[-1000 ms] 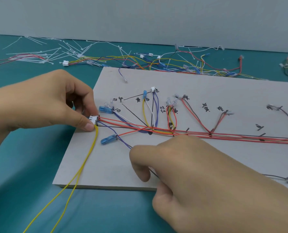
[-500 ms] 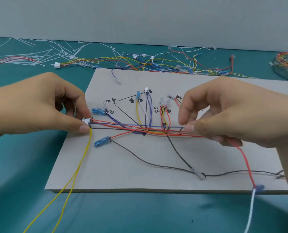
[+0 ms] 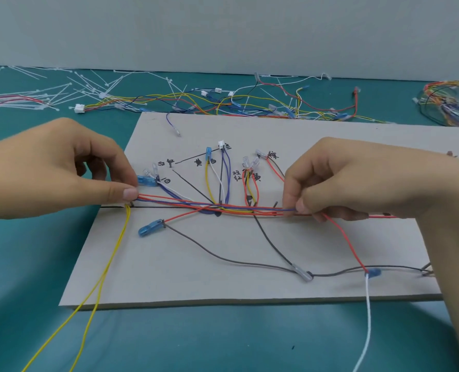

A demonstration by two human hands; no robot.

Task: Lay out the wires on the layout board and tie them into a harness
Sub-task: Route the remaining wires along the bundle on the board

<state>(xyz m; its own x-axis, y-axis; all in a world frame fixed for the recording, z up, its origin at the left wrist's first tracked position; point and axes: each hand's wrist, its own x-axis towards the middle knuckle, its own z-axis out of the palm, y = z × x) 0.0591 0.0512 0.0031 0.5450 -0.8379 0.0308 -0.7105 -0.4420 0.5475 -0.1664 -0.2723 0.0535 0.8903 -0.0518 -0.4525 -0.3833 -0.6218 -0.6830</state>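
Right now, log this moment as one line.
phase: laying wires | left hand: pinches wire bundle at layout board left edge | right hand: pinches same bundle mid-board

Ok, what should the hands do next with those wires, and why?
Probably the right hand slides right along the bundle, drawing it taut along the black line: the left hand pins its other end, and a red wire sags loose below it.

Bright, even, diffuse light falls from above. The flat grey cardboard layout board [image 3: 223,280] throws a soft, narrow shadow onto the teal table mat [image 3: 30,277] along its near edge. Slight wide-angle distortion shows toward the edges, and fine detail is a little soft throughout.
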